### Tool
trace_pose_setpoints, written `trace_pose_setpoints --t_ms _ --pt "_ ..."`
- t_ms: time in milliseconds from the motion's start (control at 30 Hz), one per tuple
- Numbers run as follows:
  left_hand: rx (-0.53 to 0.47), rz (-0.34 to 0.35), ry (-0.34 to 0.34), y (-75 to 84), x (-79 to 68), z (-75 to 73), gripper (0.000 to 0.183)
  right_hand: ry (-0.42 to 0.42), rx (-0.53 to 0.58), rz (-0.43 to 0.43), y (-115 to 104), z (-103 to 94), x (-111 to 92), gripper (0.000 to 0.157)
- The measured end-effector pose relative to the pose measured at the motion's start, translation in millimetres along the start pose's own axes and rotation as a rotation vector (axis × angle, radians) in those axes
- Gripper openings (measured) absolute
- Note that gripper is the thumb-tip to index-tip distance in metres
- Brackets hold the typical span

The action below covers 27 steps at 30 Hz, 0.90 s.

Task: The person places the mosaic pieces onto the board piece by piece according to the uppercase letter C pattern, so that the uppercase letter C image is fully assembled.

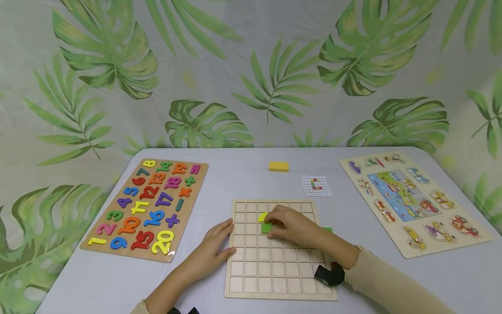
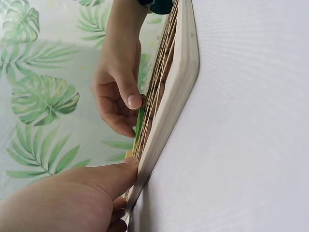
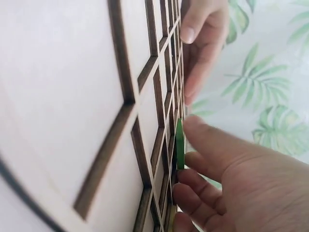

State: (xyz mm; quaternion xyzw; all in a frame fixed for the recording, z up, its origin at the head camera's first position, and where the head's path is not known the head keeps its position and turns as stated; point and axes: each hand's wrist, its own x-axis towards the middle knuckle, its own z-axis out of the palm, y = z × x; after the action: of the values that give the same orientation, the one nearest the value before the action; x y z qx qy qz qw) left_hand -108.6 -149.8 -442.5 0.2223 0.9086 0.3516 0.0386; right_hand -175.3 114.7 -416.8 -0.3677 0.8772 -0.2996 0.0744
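Observation:
A wooden grid board (image 1: 251, 283) lies flat at the front middle in the head view. Over its upper part my right hand (image 1: 292, 224) pinches a square green tile (image 1: 266, 228) between thumb and fingers, close to the grid. Just beyond that tile sits a yellow piece with a rounded corner (image 1: 262, 216), partly covered by the fingertips. My left hand (image 1: 213, 250) rests against the board's left edge, its fingers and thumb spread along the rim. In the right wrist view, the green tile (image 3: 180, 145) stands edge-on at my thumb tip.
Behind the board are a yellow block (image 1: 279, 166) and a small pattern card (image 1: 316, 186). A number puzzle (image 1: 178, 226) lies left, a vehicle puzzle (image 1: 408, 248) right. More green (image 1: 326, 229) shows at the board's right edge, partly hidden behind my right forearm.

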Motion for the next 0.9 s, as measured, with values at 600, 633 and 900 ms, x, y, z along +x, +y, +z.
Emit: trace_pose_setpoints --t_ms 600,633,900 --pt "-0.011 -0.005 0.001 1.2 -1.1 -1.6 0.061 -0.033 -0.001 0.009 -6 0.4 4 0.023" --pt "-0.014 -0.006 0.001 1.5 -1.2 -1.7 0.06 -0.041 0.006 0.012 -6 -0.1 3 0.024" --pt "-0.01 -0.005 -0.003 2.3 -1.0 -1.6 0.061 -0.024 0.127 0.049 -4 -12.3 -11 0.041"
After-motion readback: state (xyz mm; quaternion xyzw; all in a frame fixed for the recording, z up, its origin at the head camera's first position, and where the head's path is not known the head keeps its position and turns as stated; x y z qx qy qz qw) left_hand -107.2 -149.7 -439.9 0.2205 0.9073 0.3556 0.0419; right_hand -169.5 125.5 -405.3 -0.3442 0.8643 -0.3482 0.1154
